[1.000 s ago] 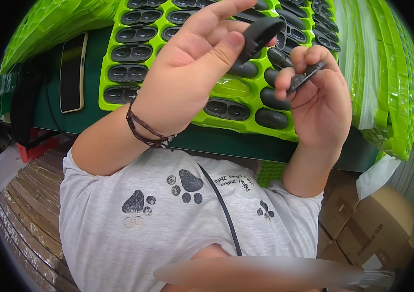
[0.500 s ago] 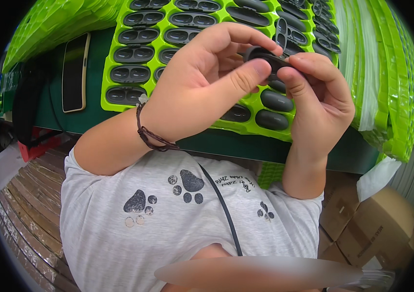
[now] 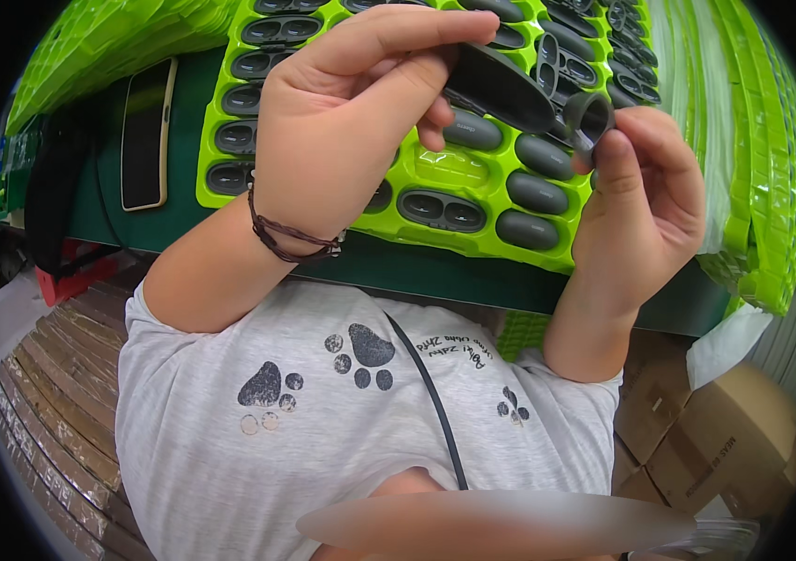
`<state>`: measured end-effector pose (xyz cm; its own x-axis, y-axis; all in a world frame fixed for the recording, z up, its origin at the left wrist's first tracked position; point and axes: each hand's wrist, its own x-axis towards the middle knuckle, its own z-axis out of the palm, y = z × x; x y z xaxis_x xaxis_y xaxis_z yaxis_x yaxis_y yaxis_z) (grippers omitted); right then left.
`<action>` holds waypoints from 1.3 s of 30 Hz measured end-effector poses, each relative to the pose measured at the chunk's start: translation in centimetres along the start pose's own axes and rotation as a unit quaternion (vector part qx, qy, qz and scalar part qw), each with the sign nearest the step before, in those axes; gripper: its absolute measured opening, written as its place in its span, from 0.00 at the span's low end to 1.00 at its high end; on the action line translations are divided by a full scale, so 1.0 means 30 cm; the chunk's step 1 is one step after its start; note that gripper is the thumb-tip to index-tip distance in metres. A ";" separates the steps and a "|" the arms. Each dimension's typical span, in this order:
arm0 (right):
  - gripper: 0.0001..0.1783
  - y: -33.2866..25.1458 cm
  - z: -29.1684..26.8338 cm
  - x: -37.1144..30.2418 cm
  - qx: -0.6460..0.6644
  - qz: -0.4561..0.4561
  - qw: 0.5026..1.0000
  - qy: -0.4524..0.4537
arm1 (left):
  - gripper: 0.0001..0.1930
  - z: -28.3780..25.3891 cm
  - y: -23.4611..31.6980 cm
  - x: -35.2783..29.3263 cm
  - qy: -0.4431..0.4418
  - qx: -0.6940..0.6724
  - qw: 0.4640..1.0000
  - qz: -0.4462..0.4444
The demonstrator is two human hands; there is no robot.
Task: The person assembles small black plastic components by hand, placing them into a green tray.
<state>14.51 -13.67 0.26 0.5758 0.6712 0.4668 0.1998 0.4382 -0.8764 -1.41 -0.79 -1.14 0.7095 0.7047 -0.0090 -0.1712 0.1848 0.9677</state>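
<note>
My green table (image 3: 416, 285) carries a phone (image 3: 145, 136) at left, a lime tray (image 3: 451, 168) before me and stacked trays (image 3: 764, 187) at right.

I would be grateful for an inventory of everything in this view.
Curved shell: one, black, upper centre
Rounded part: one, dark grey, right of the shell
Earbud-case pieces: many, dark grey, in the tray
Tray: at least one, bright green, on the table
Tray stacks: two, green, either side
Phone: one, black, left
Table: one, dark green, underneath
Cardboard boxes: several, brown, lower right
T-shirt: one, grey, lower centre
Left hand: one, holding the shell
Right hand: one, holding the rounded part
</note>
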 end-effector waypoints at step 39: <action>0.08 0.036 0.014 -0.008 -0.214 0.041 0.972 -0.088 | 0.12 0.038 0.006 0.014 -0.099 0.094 0.991 0.003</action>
<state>14.26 -13.10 -0.73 0.4664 0.8018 0.3737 0.4927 0.1153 -0.8625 -0.36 -1.25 -0.69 0.8326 0.5532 0.0288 -0.0589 0.0367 0.9976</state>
